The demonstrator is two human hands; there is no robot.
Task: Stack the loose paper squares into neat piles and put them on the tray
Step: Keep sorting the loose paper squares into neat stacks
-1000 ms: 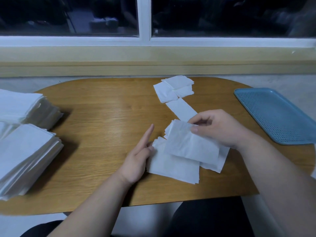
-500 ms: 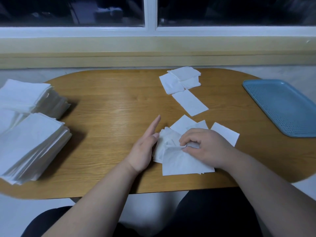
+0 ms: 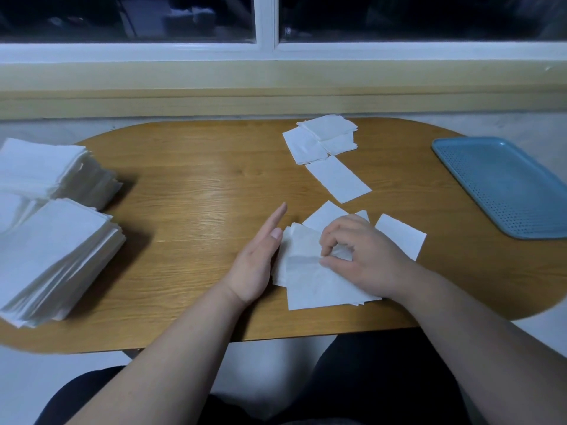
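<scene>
Paper squares (image 3: 319, 286) lay in a small, uneven pile near the front edge of the worktop (image 3: 190, 185), straight before me. My left hand (image 3: 257, 265) stood on its edge against the left side of that pile, fingers straight and held together, the thumb tip touching the paper. My right hand (image 3: 365, 262) rested on the pile with its fingers curled, thumb and forefinger pinching a wrinkled bit of the top sheet (image 3: 310, 271). Behind my right hand the corners of two more sheets (image 3: 325, 214) stuck out from under it, and a loose square (image 3: 402, 234) lay flat just beside it on the right. Farther back a single longer sheet (image 3: 337, 182) lay at a slant, and beyond it a cluster (image 3: 322, 136) of overlapping squares sat near the far edge. A blue perforated tray (image 3: 506, 185) sat at the right end of the worktop, well apart from the pile, its outer side reaching past the rim. At the left end stood two tall stacks, the near stack (image 3: 52, 253) and the far stack (image 3: 46, 170), close together, their edges ragged.
</scene>
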